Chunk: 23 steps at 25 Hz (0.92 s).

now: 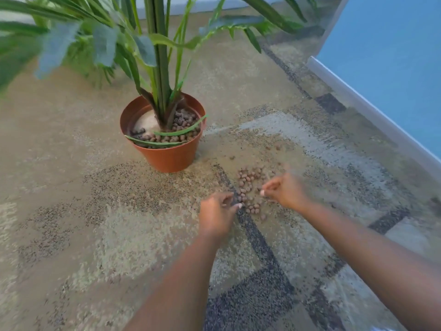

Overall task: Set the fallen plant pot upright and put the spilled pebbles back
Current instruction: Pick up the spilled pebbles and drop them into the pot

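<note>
A terracotta plant pot (167,156) stands upright on the carpet, holding a tall green plant (157,56) and brown pebbles (177,132) on one side of its soil. A pile of spilled pebbles (248,185) lies on the carpet to the right of the pot. My left hand (216,216) rests at the pile's near left edge with curled fingers. At the pile's right edge, my right hand (286,189) has its fingers curled inward too. Whether either hand holds pebbles is hidden.
Patterned tan, grey and dark carpet (95,223) covers the floor. A blue wall (386,56) with a white baseboard (372,111) runs along the right. Leaves overhang the upper left. A few stray pebbles (274,147) lie farther back, toward the wall.
</note>
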Available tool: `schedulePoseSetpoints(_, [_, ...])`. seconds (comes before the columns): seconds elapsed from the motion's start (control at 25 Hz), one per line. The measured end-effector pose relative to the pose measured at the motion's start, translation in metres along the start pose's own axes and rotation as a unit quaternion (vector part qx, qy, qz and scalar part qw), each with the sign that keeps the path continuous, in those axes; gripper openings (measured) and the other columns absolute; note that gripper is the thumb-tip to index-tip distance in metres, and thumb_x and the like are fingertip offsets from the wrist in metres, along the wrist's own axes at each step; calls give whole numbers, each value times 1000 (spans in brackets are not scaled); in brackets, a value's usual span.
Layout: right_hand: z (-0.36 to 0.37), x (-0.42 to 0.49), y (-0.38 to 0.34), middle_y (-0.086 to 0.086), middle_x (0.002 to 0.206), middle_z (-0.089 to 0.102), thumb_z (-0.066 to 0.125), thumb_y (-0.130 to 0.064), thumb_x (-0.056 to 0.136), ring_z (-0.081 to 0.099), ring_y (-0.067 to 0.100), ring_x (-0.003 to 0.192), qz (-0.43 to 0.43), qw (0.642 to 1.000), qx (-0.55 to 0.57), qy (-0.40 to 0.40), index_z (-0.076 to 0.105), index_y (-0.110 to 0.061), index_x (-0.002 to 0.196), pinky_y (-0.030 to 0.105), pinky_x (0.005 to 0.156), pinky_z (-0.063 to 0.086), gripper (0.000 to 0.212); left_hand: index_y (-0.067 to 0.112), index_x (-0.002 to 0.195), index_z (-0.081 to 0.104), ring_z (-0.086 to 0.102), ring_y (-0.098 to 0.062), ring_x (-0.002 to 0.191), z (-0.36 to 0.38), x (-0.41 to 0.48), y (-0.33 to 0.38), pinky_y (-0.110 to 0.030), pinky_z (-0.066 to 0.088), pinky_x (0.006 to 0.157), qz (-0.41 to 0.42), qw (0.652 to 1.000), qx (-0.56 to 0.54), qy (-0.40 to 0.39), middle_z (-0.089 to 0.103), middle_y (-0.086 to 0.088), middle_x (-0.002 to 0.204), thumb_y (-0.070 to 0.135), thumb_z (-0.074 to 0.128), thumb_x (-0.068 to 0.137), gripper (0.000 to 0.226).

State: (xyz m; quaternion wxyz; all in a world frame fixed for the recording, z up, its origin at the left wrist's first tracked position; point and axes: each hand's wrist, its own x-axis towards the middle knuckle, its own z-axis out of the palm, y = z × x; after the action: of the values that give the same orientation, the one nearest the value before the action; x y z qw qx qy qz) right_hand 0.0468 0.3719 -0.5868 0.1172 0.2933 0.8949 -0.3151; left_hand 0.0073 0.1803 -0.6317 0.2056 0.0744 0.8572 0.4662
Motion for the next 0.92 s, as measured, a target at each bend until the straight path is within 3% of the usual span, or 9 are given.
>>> schedulePoseSetpoints(0.08, [20,-29,17,-12,89,71,77,-28,77,67,2,72,4,999,-12,-41,71,-29,80,8,58,43,7,20,127,61,63,-16,104,8,-2,-4,-34,52,97,21,996,67,-63,66,1,122,25,80,77,54])
schedulePoseSetpoints(0.16, [39,-49,26,-13,94,66,80,-30,73,65,3,76,5,999,-22,-28,71,-25,89,10,65,44,19,23,139,50,48,-19,128,13,0,0,-34,36,112,79,977,170,-100,52,3,141,29,79,78,68])
schedulePoseSetpoints(0.24, [50,-52,28,-10,102,56,82,-31,72,61,5,80,-5,999,-28,17,66,-25,105,12,70,45,37,30,148,35,35,-22,136,20,6,6,-39,33,113,133,946,264,-136,36,4,152,29,76,81,78])
schedulePoseSetpoints(0.36, [52,-39,19,-2,112,54,82,-25,73,59,16,96,-28,998,-33,36,54,-23,129,31,90,52,63,30,150,29,38,-24,125,28,11,16,-41,44,104,149,914,335,-172,29,-1,146,16,71,84,80])
schedulePoseSetpoints(0.48, [49,-27,10,-2,105,50,80,-14,75,56,17,93,-63,996,-55,-2,65,-24,115,35,94,51,44,20,138,51,48,-22,109,26,11,19,-34,48,97,143,935,277,-168,40,-3,130,-2,63,82,62])
schedulePoseSetpoints(0.6, [49,-21,3,-4,104,52,77,-10,77,55,14,92,-93,991,-87,-30,69,-24,100,32,93,53,28,13,114,67,51,-19,92,19,5,15,-24,46,78,120,961,215,-127,52,-5,112,-8,59,82,39])
schedulePoseSetpoints(0.72, [52,-20,-2,-8,93,64,77,-14,79,62,11,88,-91,995,-18,-38,71,-24,87,35,90,54,14,11,90,71,59,-14,71,13,2,12,-23,50,58,20,990,108,-86,62,-1,87,-4,62,86,19])
schedulePoseSetpoints(0.8, [54,-21,-6,-9,90,71,77,-14,78,67,10,87,-46,995,79,-43,72,-24,87,36,87,56,14,14,85,70,68,-14,71,7,3,12,-30,60,63,-58,995,-24,-73,68,-2,82,-2,68,86,16])
schedulePoseSetpoints(0.92, [52,-21,-14,0,94,74,75,-5,80,72,15,88,16,969,239,-53,73,-18,91,36,85,58,17,8,89,71,71,-18,73,-4,5,18,-36,62,73,-125,976,-164,-73,70,-9,87,-2,71,83,11])
